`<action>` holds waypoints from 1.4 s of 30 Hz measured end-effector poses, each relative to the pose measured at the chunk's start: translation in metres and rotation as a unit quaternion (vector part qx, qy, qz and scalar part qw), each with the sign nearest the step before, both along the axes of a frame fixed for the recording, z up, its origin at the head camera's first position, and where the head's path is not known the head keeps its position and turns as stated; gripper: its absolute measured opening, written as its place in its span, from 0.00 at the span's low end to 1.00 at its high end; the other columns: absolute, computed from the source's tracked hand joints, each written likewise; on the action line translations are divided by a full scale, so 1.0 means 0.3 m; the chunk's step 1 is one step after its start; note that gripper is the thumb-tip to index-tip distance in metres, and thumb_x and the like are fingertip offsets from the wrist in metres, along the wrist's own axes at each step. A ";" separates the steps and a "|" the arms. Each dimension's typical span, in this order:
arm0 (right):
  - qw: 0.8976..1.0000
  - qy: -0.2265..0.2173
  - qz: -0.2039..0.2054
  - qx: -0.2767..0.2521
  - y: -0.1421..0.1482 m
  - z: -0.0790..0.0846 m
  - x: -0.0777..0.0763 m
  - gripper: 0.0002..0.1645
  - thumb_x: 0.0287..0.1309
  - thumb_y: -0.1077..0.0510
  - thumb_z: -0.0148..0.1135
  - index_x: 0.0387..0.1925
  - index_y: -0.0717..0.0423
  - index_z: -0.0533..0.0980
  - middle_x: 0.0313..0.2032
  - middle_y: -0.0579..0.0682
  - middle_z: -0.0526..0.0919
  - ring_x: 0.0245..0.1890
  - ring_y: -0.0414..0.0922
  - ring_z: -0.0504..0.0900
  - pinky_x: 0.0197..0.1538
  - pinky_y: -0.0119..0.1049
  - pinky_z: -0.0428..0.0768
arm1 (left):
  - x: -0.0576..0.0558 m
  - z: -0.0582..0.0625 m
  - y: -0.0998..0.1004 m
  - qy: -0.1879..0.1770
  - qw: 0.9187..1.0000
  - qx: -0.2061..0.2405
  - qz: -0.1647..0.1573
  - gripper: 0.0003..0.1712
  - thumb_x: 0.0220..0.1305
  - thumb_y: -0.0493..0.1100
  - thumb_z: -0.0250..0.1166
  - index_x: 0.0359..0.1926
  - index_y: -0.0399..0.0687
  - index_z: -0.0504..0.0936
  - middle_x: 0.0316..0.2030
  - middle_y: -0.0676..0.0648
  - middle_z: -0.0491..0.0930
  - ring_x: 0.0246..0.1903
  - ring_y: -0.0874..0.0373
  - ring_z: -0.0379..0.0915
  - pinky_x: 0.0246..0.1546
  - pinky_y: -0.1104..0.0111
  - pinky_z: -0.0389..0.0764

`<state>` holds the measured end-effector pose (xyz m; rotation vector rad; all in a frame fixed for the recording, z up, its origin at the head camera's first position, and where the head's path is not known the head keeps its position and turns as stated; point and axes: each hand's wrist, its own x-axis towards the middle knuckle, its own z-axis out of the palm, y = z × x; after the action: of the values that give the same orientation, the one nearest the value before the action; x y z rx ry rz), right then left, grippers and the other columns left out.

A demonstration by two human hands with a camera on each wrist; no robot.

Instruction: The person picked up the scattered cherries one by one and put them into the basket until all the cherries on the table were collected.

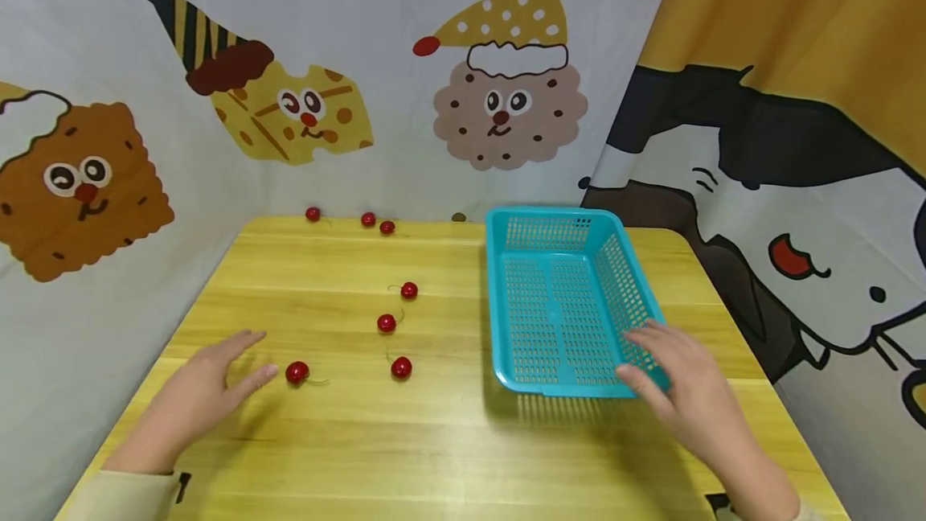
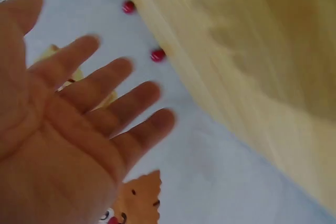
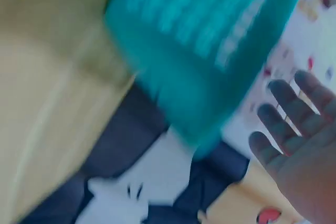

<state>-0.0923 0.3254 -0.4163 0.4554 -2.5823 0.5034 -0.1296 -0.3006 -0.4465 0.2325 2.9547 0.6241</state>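
My left hand (image 1: 198, 392) hovers at the left with thumb and fingers apart, holding nothing. Just right of its fingertips lies a red cherry (image 1: 297, 373) with a thin stem. In the left wrist view the left palm (image 2: 68, 145) is spread, its fingers nearly straight. My right hand (image 1: 687, 388) is over the front right corner of a turquoise plastic basket (image 1: 494, 304), with no grip on it visible. The right wrist view shows the right hand (image 3: 304, 140) with extended fingers, beside the blurred basket (image 3: 178, 87). No cherry is visible inside the basket.
Three cherries, one at the front (image 1: 401, 368), one behind it (image 1: 387, 323) and another farther back (image 1: 408, 290), lie mid-table. Three more cherries (image 1: 368, 219) sit along the back edge. A printed curtain (image 1: 405, 103) hangs behind the wooden table (image 1: 434, 457).
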 end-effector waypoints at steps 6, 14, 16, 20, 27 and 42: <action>0.998 -0.006 0.031 0.058 -0.123 -0.116 0.058 0.29 0.58 0.42 0.79 0.57 0.49 0.85 0.54 0.48 0.89 0.59 0.54 0.84 0.67 0.55 0.73 | 0.110 -0.053 0.105 -0.034 0.999 0.010 0.008 0.46 0.73 0.69 0.64 0.76 0.40 0.73 0.74 0.25 0.69 0.69 0.22 0.69 0.60 0.29 0.77; 0.998 0.063 0.010 0.026 -0.165 -0.211 0.054 0.25 0.64 0.35 0.70 0.47 0.50 0.88 0.43 0.49 0.92 0.45 0.54 0.87 0.55 0.51 0.73 | 0.162 -0.120 0.149 0.000 0.999 -0.021 0.028 0.38 0.71 0.59 0.71 0.73 0.43 0.77 0.71 0.28 0.74 0.65 0.23 0.73 0.60 0.29 0.77; 0.998 0.058 0.005 0.017 -0.170 -0.216 0.056 0.24 0.64 0.35 0.69 0.47 0.49 0.88 0.43 0.48 0.92 0.45 0.54 0.86 0.56 0.51 0.71 | 0.169 -0.134 0.156 0.009 0.999 -0.016 0.026 0.37 0.71 0.57 0.72 0.73 0.43 0.77 0.70 0.29 0.76 0.65 0.24 0.74 0.60 0.30 0.77; 0.999 0.045 -0.001 0.009 -0.177 -0.210 0.055 0.22 0.59 0.39 0.74 0.47 0.49 0.88 0.44 0.49 0.92 0.46 0.54 0.86 0.59 0.51 0.70 | 0.163 -0.145 0.171 0.027 0.999 -0.004 0.029 0.39 0.71 0.56 0.72 0.73 0.38 0.75 0.69 0.28 0.77 0.65 0.25 0.75 0.62 0.32 0.78; 0.998 0.068 0.002 0.009 -0.191 -0.203 0.050 0.22 0.61 0.37 0.72 0.47 0.48 0.88 0.44 0.49 0.92 0.44 0.53 0.86 0.57 0.52 0.71 | 0.098 -0.139 0.178 0.054 0.997 0.010 0.059 0.46 0.73 0.57 0.70 0.76 0.33 0.63 0.68 0.21 0.70 0.57 0.22 0.78 0.52 0.32 0.82; 0.997 0.073 -0.002 0.001 -0.218 -0.204 0.050 0.30 0.71 0.30 0.59 0.47 0.49 0.88 0.43 0.50 0.92 0.44 0.53 0.86 0.57 0.54 0.70 | 0.004 -0.167 0.205 0.072 0.997 0.006 0.012 0.18 0.70 0.35 0.71 0.59 0.36 0.86 0.52 0.33 0.86 0.50 0.35 0.86 0.49 0.42 0.88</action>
<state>-0.0775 0.2599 -0.4774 0.4693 -2.4432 0.4476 -0.1285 -0.2390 -0.4966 0.2526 3.0969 0.6552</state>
